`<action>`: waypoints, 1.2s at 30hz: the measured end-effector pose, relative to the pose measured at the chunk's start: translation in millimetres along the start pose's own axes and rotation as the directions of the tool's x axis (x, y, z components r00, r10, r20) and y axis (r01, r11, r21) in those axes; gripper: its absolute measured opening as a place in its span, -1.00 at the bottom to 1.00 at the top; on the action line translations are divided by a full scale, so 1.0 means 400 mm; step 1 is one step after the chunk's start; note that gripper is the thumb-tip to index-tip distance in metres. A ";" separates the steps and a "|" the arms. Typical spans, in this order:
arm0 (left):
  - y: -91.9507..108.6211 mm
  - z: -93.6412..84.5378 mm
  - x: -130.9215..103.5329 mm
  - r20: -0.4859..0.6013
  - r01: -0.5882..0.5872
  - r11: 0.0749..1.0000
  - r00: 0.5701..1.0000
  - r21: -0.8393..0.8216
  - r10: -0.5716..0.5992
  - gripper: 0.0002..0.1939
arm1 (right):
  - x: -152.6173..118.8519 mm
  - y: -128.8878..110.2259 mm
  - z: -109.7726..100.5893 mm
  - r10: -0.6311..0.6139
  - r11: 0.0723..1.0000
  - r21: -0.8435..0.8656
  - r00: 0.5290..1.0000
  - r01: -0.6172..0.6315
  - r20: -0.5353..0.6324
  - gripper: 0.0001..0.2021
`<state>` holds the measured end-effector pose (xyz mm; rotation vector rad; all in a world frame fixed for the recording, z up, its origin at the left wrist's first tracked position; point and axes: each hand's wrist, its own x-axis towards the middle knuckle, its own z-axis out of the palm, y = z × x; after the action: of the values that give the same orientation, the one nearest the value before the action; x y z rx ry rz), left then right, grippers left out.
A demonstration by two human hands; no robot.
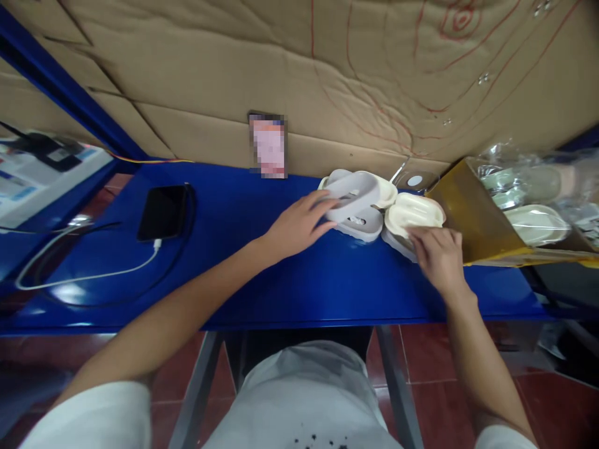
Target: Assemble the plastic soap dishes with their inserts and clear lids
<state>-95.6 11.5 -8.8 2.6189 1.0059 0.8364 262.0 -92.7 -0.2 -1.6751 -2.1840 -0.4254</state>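
My left hand (302, 223) is at the left end of a light grey oval soap-dish-like piece (364, 186), its fingers and thumb closed about the edge. That piece is tilted over another grey oval piece (367, 226) with a slot in its middle. My right hand (437, 252) pinches the near edge of a cream oval dish (414, 211), fingertips partly hidden. Under the cream dish, a grey rim shows. More cream pieces (386, 190) lie behind the grey ones.
An open cardboard box (461, 218) at the right holds plastic-wrapped oval dishes (538, 224). A black phone (162, 212) with a white cable lies left on the blue table (299, 287). Another phone (269, 146) leans on the cardboard backing (187, 75). A power strip (47, 181) is far left.
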 end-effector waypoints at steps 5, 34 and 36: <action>0.045 0.099 0.159 0.044 -0.120 0.990 0.992 0.068 0.117 -0.48 | 0.063 0.046 0.024 0.110 0.993 -0.040 0.989 -0.114 -0.097 -0.60; 0.047 0.100 0.183 -0.052 -0.167 0.976 0.986 -0.140 0.161 -0.55 | 0.130 0.007 0.051 0.155 0.988 0.023 0.956 -0.154 -0.250 -0.55; 0.037 0.125 0.210 -0.010 -0.180 0.976 0.984 -0.122 0.180 -0.53 | 0.110 -0.017 0.040 0.103 0.994 0.067 0.958 -0.088 -0.268 -0.53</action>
<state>-7.9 57.1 -7.4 2.6323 0.6994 0.9054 243.6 -49.7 5.2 -1.5822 -1.8921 -0.5299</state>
